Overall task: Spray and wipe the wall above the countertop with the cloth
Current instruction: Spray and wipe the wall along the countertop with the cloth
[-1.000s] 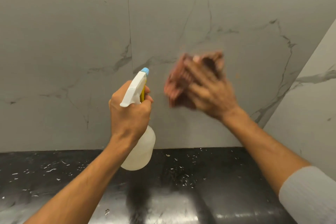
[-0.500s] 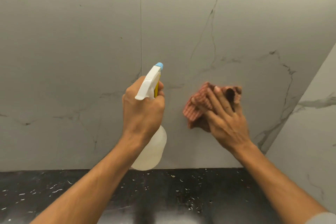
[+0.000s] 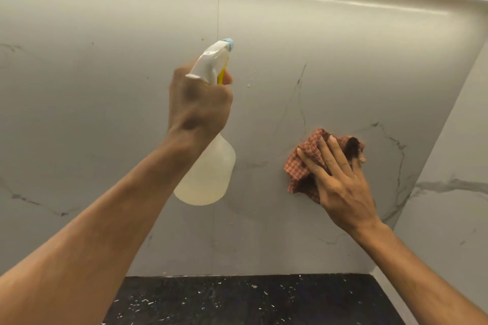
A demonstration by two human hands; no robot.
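Against the wall (image 3: 343, 60), my right hand (image 3: 340, 179) is pressing the cloth (image 3: 301, 166) with fingers spread, while my left hand (image 3: 198, 105) is gripping the sprayer (image 3: 208, 174).

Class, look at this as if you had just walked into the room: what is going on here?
A person is cleaning the grey marbled wall above a dark speckled countertop. The left hand grips a spray bottle, raised and aimed at the wall, where a few droplets show. The right hand presses a reddish checked cloth flat against the wall, lower and to the right of the bottle.
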